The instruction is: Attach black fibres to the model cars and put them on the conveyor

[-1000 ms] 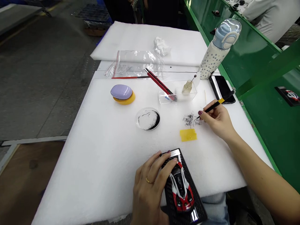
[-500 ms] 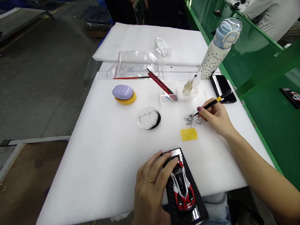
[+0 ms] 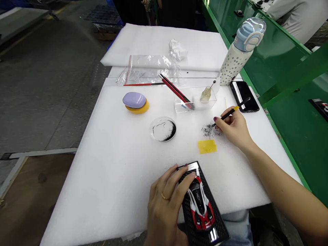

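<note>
My left hand [image 3: 166, 201] rests curled on a red, white and black model car [image 3: 201, 206] fixed to a black base [image 3: 212, 232] at the near edge of the white foam pad [image 3: 115, 164]. My right hand [image 3: 234, 128] pinches a thin black tool with a yellow band [image 3: 232, 112], its tip in a loose pile of small black slivers [image 3: 208, 130]. A yellow square of tape [image 3: 207, 146] lies just below that pile.
A round clear dish of black slivers [image 3: 163, 129], a purple and yellow pebble-shaped case [image 3: 135, 102], a clear tray [image 3: 196, 99] with a red-black knife and a small bottle, a plastic bag [image 3: 151, 70], a dotted flask [image 3: 239, 51] and a phone [image 3: 243, 96] stand further back. Green bench at right.
My right hand with the tool has shifted slightly left and up over the slivers. My left hand stays on the model car.
</note>
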Available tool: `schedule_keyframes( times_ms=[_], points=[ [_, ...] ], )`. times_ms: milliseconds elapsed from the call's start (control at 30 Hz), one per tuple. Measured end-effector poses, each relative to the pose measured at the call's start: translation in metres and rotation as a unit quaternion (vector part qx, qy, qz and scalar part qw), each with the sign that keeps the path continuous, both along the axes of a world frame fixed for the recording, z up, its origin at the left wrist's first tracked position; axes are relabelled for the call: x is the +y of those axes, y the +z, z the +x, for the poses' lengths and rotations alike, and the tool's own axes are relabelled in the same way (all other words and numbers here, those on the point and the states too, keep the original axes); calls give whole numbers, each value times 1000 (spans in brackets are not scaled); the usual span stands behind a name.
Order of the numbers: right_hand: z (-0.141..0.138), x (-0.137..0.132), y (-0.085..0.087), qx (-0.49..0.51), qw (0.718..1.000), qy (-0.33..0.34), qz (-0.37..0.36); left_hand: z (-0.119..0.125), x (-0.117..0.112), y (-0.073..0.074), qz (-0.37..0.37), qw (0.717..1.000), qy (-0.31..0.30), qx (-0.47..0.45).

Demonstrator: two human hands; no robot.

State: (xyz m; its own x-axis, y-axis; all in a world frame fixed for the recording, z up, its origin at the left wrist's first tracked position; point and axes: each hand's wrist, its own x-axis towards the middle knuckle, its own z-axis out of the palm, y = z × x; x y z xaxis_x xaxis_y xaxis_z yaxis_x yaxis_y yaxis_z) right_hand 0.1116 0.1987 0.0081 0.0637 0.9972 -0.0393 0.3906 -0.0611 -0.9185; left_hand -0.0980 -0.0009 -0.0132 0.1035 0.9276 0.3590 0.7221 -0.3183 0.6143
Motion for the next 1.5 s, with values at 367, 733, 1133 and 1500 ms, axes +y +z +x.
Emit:
schedule_keyframes(
  times_ms=[367, 733, 1133, 1500],
  points=[
    [-2, -2, 0, 7, 1000, -10, -3, 0, 0, 0, 0, 1000, -4, 14],
    [12, -17, 15, 170, 984, 44, 32, -2, 0, -3, 9, 1000, -15, 7],
    [18, -72, 7, 147, 983, 106, 21, -3, -1, 6, -16, 999, -39, -21],
    [22, -71, 4, 122, 984, 128, 20, -3, -1, 5, -15, 999, -30, -30]
  ],
)
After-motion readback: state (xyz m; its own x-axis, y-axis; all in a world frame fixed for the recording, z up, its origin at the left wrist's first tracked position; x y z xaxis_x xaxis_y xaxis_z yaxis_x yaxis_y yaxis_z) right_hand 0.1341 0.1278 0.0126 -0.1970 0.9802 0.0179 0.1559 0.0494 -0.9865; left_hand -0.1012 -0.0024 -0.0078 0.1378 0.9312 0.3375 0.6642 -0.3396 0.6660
